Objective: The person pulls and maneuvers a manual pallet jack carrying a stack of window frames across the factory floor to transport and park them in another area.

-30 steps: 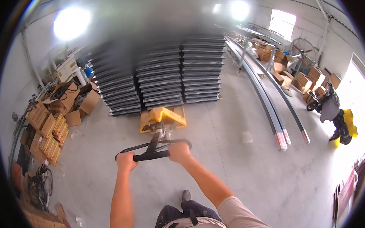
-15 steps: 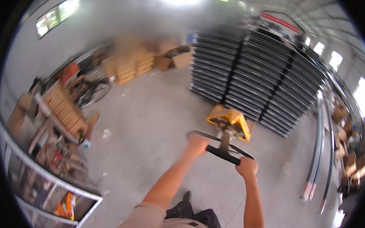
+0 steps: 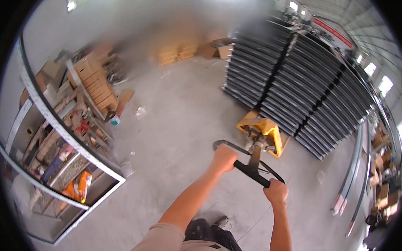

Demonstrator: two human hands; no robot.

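Note:
Both my arms reach forward to the black handle [image 3: 251,172] of a yellow pallet jack [image 3: 265,127]. My left hand [image 3: 225,159] is wrapped round the left end of the grip bar, and my right hand [image 3: 276,192] grips the right end. The jack's yellow body stands at the near side of a tall load of dark stacked panels [image 3: 295,80], set in three columns side by side. Its forks are hidden beneath the load. A brown shaft joins the handle to the body.
A white metal frame rack [image 3: 91,155] holding odds and ends stands at the left. Behind it are stacked cardboard boxes [image 3: 92,82]. Long grey pipes [image 3: 353,166] lie on the floor at the right, near more boxes [image 3: 382,194]. Concrete floor [image 3: 179,111] lies between.
The white rack now fills more of the left side, and the boxes there have shifted right in view. Jack and stack appear slightly further right. Both hands keep hold of the handle; my feet have moved.

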